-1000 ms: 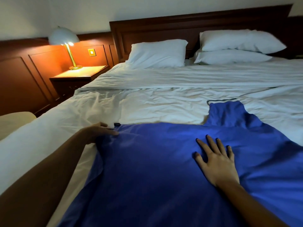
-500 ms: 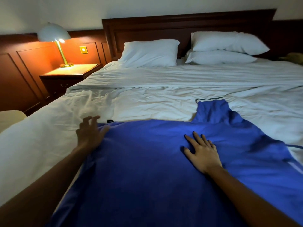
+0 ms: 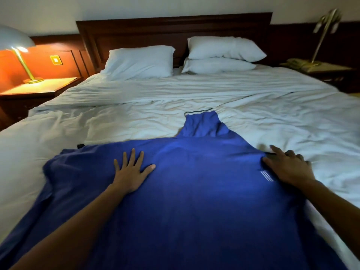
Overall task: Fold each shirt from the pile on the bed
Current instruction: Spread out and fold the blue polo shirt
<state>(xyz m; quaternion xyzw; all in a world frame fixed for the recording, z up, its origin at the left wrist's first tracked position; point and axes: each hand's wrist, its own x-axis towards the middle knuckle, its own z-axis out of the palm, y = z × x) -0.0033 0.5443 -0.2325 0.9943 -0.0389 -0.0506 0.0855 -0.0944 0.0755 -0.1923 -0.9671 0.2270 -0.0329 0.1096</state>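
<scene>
blue shirt (image 3: 194, 191) | spread flat on white bed (image 3: 194, 98) | sleeve pointing toward headboard

Plain pale wall (image 3: 136, 6) up top. Dark carved wooden headboard (image 3: 175, 26) sits against it. Wide bed with rumpled white sheets (image 3: 194, 90) fills the middle. One white pillow (image 3: 139, 62) on the left, two stacked white pillows (image 3: 224, 48) on the right. Far left, a lit brass-stemmed lamp with pale dome shade (image 3: 14, 38) stands on a wooden nightstand (image 3: 39, 87). It casts an orange glow on the wood wall panelling (image 3: 64, 47), which carries a square brass switch plate (image 3: 56, 60). Far right, an unlit brass lamp (image 3: 323, 32) stands on a second nightstand (image 3: 329, 68). Room dim overall.
</scene>
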